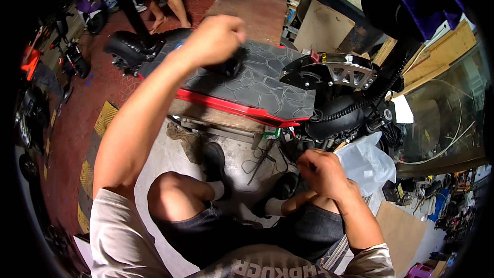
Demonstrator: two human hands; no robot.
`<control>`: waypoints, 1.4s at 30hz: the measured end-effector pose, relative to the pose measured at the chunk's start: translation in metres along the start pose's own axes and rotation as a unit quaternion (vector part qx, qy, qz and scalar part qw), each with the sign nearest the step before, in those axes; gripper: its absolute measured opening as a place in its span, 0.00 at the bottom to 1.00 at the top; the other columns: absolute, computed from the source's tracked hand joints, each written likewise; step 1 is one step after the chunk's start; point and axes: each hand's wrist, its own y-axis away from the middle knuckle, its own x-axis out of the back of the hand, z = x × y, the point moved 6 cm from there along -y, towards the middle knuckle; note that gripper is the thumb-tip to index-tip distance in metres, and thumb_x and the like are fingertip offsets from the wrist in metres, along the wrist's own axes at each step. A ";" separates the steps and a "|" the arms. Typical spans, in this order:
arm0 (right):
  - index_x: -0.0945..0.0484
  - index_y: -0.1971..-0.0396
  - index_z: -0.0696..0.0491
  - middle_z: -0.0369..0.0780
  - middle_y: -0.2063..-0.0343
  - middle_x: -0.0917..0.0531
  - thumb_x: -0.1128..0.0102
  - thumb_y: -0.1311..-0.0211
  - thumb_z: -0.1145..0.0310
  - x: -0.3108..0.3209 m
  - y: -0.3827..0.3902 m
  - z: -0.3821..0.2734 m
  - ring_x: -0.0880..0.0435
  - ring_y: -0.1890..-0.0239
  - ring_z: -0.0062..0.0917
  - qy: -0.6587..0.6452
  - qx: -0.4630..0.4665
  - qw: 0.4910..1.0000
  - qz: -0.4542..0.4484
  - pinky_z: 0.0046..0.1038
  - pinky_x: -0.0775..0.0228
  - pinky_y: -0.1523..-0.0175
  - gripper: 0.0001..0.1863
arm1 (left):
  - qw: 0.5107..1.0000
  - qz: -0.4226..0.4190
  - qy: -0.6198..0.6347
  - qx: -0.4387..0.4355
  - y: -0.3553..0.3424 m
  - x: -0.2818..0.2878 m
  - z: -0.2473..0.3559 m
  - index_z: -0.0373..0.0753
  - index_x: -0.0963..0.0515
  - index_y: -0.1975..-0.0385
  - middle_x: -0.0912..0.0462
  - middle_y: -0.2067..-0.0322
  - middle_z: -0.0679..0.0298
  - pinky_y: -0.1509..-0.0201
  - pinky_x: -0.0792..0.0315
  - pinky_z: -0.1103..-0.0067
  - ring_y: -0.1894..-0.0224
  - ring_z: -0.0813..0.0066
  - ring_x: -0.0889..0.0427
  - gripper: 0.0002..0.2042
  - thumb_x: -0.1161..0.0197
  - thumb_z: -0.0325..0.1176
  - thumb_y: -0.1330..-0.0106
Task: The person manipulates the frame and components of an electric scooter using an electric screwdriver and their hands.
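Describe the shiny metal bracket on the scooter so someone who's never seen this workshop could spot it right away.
Start at the scooter deck, the wide grey board with a honeycomb pattern and red edging lying across the middle, under the left hand. Follow it to its right end, where the metal bracket sits. It is the only bright silver part there, with triangular cut-outs, among black cables and black parts.

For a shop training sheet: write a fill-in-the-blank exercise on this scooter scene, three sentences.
1. The left hand rests on the scooter deck, whose grey grip mat has a ____ edge.
2. The right hand is closed, low beside a crumpled clear ____ bag.
3. The person sits with bare knees, wearing dark ____.

Missing words: red; plastic; shorts
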 end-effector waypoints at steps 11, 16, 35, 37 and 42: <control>0.17 0.65 0.56 0.45 0.70 0.15 0.33 0.40 0.74 0.031 0.002 -0.002 0.13 0.66 0.45 -0.016 -0.061 0.998 0.021 0.40 0.22 0.61 0.05 | 0.964 -0.069 -0.199 -0.163 0.020 -0.110 0.060 0.33 0.21 0.62 0.21 0.60 0.50 0.50 0.21 0.58 0.52 0.47 0.19 0.11 0.36 0.23 0.46; 0.16 0.63 0.56 0.48 0.70 0.13 0.33 0.40 0.73 0.041 0.009 -0.005 0.13 0.64 0.47 -0.037 -0.071 0.995 0.053 0.41 0.21 0.60 0.07 | 0.972 -0.057 -0.189 -0.125 0.024 -0.102 0.070 0.33 0.21 0.59 0.21 0.58 0.50 0.46 0.23 0.56 0.49 0.47 0.21 0.13 0.33 0.27 0.44; 0.17 0.68 0.55 0.44 0.75 0.14 0.35 0.41 0.74 0.046 0.059 0.059 0.14 0.72 0.37 -0.034 -0.197 0.975 0.101 0.35 0.24 0.63 0.03 | 0.986 0.022 -0.150 -0.072 0.058 -0.162 0.148 0.38 0.19 0.67 0.16 0.64 0.57 0.54 0.21 0.60 0.56 0.55 0.15 0.13 0.27 0.39 0.44; 0.16 0.68 0.55 0.44 0.75 0.14 0.35 0.41 0.74 0.045 0.064 0.066 0.14 0.71 0.37 -0.030 -0.194 0.975 0.105 0.35 0.24 0.63 0.02 | 0.985 0.030 -0.155 -0.069 0.058 -0.164 0.149 0.38 0.19 0.67 0.16 0.64 0.57 0.54 0.21 0.60 0.56 0.55 0.15 0.12 0.28 0.38 0.43; 0.17 0.69 0.55 0.44 0.75 0.14 0.36 0.41 0.75 0.049 0.064 0.068 0.15 0.71 0.40 -0.032 -0.190 0.975 0.115 0.36 0.24 0.62 0.02 | 0.986 0.028 -0.147 -0.066 0.055 -0.162 0.148 0.39 0.19 0.68 0.16 0.65 0.57 0.55 0.21 0.58 0.58 0.54 0.15 0.08 0.32 0.35 0.40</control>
